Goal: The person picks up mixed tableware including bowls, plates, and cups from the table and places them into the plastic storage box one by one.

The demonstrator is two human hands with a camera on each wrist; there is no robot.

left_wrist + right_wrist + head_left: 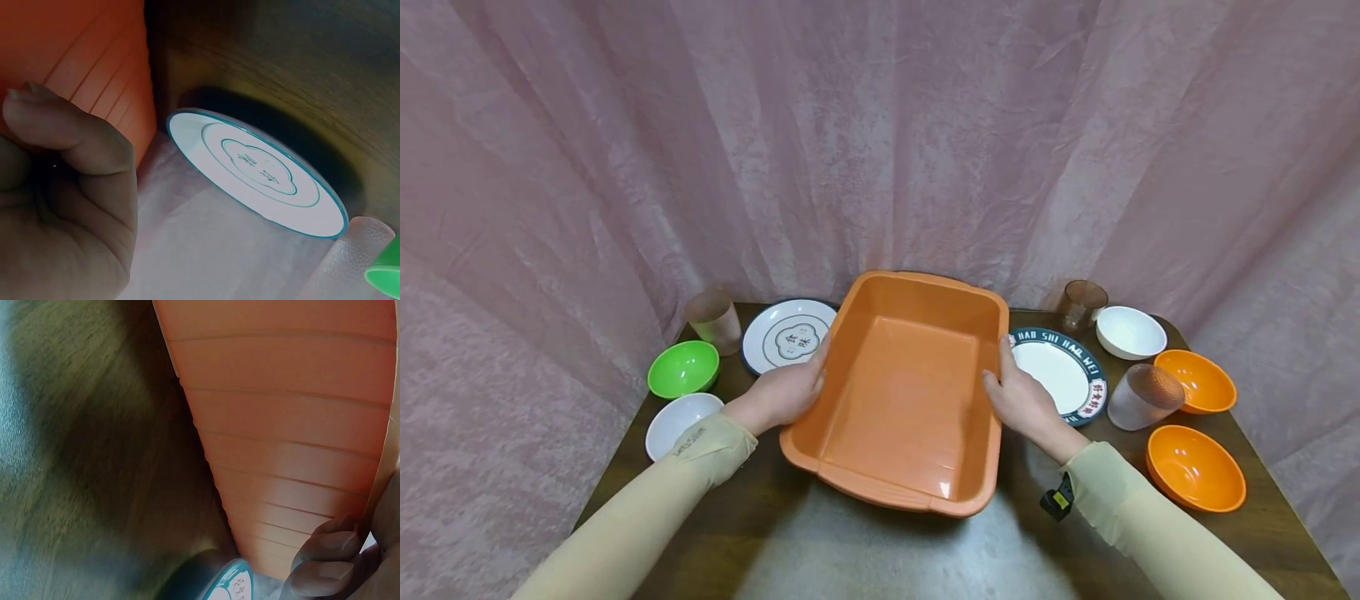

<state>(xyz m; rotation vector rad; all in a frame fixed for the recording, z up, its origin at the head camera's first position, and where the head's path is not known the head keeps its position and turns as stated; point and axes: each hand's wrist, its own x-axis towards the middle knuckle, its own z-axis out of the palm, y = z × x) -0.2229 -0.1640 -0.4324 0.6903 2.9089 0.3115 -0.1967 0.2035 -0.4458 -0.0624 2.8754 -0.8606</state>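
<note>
An orange rectangular basin (902, 392) stands open side up at the middle of the table, turned slightly. My left hand (786, 392) grips its left rim, and my right hand (1026, 400) grips the right rim, thumb on the inner side. In the right wrist view, curled fingers (325, 569) lie against the ribbed outer wall, under the rim. The left wrist view has my left hand (75, 181) bent beside the basin's outer wall (106, 69). Whether the basin's base touches the table cannot be told.
Left of the basin are a patterned plate (790, 333), a frosted cup (713, 321), a green bowl (683, 369) and a white bowl (673, 421). On the right are a green-rimmed plate (1052, 371), a brown cup (1082, 304), another frosted cup (1138, 400), a white bowl (1131, 332) and orange bowls (1195, 467).
</note>
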